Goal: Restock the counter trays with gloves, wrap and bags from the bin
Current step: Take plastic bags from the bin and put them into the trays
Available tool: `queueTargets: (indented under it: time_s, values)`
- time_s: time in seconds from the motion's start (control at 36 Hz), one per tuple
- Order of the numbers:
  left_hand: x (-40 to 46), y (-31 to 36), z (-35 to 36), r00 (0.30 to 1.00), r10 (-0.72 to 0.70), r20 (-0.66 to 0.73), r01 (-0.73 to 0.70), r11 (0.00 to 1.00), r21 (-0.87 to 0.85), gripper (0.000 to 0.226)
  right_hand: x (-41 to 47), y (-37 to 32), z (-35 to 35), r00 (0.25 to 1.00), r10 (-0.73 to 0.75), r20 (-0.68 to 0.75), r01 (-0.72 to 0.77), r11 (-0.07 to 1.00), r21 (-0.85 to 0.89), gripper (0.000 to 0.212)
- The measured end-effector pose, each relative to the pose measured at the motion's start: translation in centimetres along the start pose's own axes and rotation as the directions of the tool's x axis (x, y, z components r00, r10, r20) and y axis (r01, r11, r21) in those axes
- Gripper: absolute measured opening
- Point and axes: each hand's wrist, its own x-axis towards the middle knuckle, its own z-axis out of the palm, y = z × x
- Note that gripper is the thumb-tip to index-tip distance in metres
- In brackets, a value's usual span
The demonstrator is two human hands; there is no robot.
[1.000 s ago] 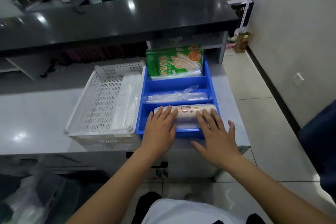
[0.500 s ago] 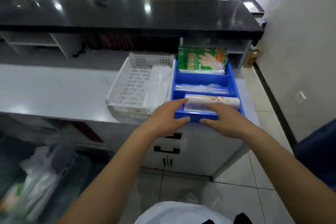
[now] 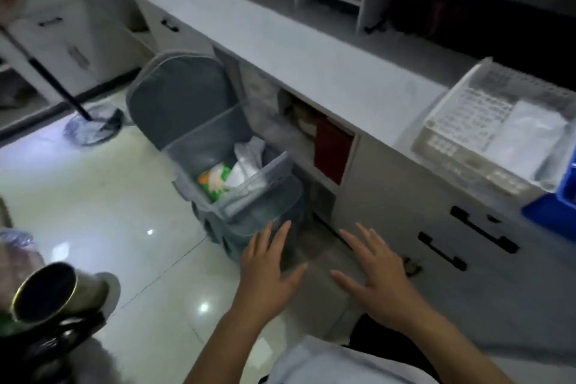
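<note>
A grey fabric bin [image 3: 187, 109] stands on the floor against the counter front. In it lie a green and orange glove pack [image 3: 215, 179] and white plastic bags [image 3: 247, 162]. My left hand [image 3: 269, 271] hovers low, just right of the bin's near corner, fingers spread and holding nothing. My right hand [image 3: 374, 274] is beside it, also spread and holding nothing. On the counter at the right sit the white perforated tray [image 3: 461, 134] with clear bags [image 3: 526, 137] in it and a corner of the blue tray [image 3: 554, 212].
The grey counter [image 3: 280, 37] runs diagonally, with drawers with black handles [image 3: 442, 251] below it. A mop [image 3: 90, 125] rests on the tiled floor at left. A metal cup [image 3: 53, 293] sits at the lower left. An open cubby holds a red item [image 3: 332, 153].
My view has swung left and down from the trays to the bin. Both hands have left the wrap roll in the blue tray and now hang spread and free near the bin.
</note>
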Motion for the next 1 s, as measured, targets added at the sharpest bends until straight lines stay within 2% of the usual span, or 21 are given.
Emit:
queueTargets:
  time_s: [0.17,0.39,0.56,0.72,0.83,1.0]
  values:
    - [-1.1,-5.0,-2.3,0.986,-0.14,-0.086,0.133,0.988,-0.083,0.08,3.9,-5.5,1.0,0.994,-0.039,0.101,0.045,0.998,-0.054,0.073]
    - [1.2,-11.2,-4.9,0.94,-0.335,-0.061,0.317,0.926,-0.207,0.078,13.1,-10.1,3.1,0.969,-0.049,0.244,0.081,0.989,-0.121,0.078]
    - [6.9,-16.8,-10.3,0.884,-0.465,-0.042,0.45,0.873,-0.189,0.077,24.7,-14.7,5.1,0.951,-0.079,0.3,0.125,0.983,-0.137,0.074]
    - [13.8,-20.9,-15.3,0.895,-0.439,0.078,0.445,0.888,-0.112,0.074,32.5,-18.0,5.6,0.935,-0.055,0.35,0.079,0.995,-0.054,0.07]
    - [19.2,-23.1,-17.3,0.906,-0.419,0.055,0.416,0.908,0.05,0.073,37.3,-19.3,6.0,0.903,-0.022,0.429,0.061,0.995,-0.076,0.07]
    - [23.0,-26.2,-17.9,0.891,-0.433,0.137,0.435,0.9,0.013,0.074,40.5,-20.9,7.8,0.867,0.013,0.497,0.04,0.995,-0.095,0.069]
